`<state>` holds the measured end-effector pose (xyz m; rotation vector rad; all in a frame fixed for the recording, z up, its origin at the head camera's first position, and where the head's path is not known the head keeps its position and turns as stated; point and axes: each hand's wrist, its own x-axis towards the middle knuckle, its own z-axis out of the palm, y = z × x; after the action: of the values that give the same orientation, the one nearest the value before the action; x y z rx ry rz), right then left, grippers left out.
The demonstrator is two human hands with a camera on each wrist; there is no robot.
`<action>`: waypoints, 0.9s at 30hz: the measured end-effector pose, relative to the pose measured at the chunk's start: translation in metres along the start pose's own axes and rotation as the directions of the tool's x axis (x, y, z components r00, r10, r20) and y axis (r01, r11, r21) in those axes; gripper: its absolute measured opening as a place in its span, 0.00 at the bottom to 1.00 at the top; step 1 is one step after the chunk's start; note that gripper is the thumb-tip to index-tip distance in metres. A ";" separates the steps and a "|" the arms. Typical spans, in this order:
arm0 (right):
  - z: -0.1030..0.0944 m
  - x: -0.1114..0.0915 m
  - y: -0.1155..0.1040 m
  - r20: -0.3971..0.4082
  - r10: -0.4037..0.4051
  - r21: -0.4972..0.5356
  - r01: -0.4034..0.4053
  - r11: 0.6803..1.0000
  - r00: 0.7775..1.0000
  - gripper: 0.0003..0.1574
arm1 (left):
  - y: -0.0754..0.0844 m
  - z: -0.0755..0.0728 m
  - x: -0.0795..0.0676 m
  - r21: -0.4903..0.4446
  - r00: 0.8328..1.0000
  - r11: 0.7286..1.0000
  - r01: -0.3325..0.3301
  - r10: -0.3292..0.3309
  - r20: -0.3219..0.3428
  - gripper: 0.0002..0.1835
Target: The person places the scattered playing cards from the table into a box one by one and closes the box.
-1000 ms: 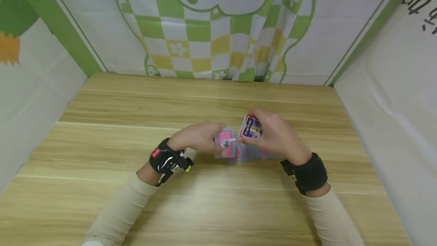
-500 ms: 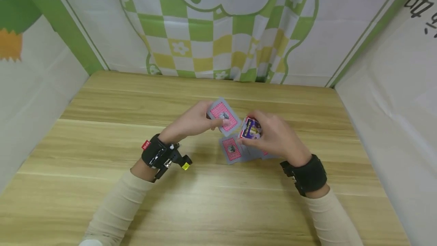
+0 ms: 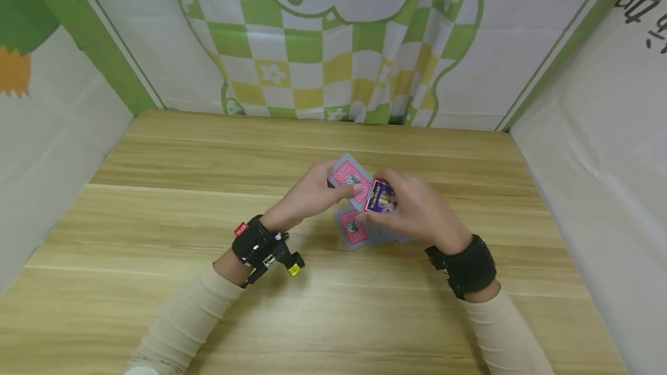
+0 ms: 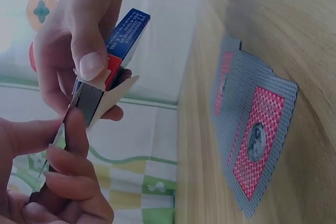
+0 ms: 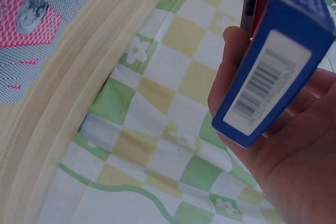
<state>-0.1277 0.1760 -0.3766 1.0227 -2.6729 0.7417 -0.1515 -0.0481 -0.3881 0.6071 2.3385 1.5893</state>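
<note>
Between thumb and fingers my left hand pinches a playing card with a red-patterned back and grey border. Its edge meets the mouth of a card box, which my right hand grips above the table. In the left wrist view the box's flap hangs open, and a dark stack of cards shows inside. The right wrist view shows the box's blue end with a barcode. Below the hands, several overlapping cards lie face down on the table.
The wooden table spreads around the hands. A green, white and yellow checked curtain hangs at its back edge. White cloth walls stand at the sides. Each wrist wears a black strap with a camera.
My left hand has lifted a card from those on the table and brought it right, up to the box's mouth. My right hand and the box have hardly moved.
</note>
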 end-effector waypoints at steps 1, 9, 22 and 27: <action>0.000 0.000 0.000 -0.003 0.008 -0.004 -0.008 1.000 1.000 0.44 | 0.000 0.002 0.000 -0.013 1.000 1.000 0.000 0.000 -0.020 0.09; 0.000 0.000 0.002 -0.038 0.030 -0.027 -0.031 0.999 0.999 0.39 | 0.002 0.023 -0.003 -0.092 0.999 0.995 0.034 -0.031 0.034 0.13; -0.006 0.000 0.001 -0.062 0.005 -0.016 -0.006 1.000 0.998 0.39 | -0.002 0.022 -0.001 -0.213 0.999 0.976 0.046 -0.047 0.002 0.14; -0.007 -0.001 -0.001 -0.074 -0.001 0.015 0.002 1.000 0.997 0.40 | -0.006 0.030 0.001 -0.438 0.996 0.895 0.087 -0.065 0.065 0.16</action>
<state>-0.1266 0.1796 -0.3703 0.9812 -2.6073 0.7844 -0.1405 -0.0246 -0.4053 0.4353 1.8431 1.9527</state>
